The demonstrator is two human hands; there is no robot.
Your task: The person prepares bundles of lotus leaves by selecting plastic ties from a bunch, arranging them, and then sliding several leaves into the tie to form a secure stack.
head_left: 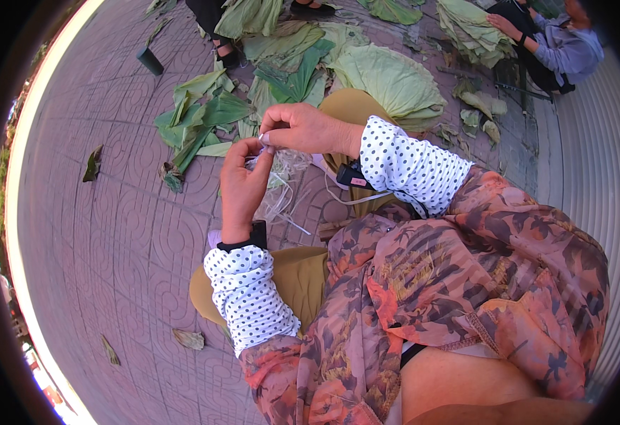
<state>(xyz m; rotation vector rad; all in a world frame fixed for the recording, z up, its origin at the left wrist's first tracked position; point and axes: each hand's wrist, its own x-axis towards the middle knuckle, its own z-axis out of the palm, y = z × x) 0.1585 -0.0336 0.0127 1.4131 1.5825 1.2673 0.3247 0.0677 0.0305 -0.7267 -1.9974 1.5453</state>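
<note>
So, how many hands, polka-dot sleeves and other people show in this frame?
Person's own hands: 2, left hand and right hand, both on thin pale translucent strands
White black-dotted sleeves: 2
Other people: 2
Total: 6

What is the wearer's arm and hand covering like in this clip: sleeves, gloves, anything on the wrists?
Both forearms wear white arm sleeves with small black polka dots, over a loose orange-pink floral garment. The left hand and right hand are bare, with no gloves. A black band sits at the left wrist.
</note>
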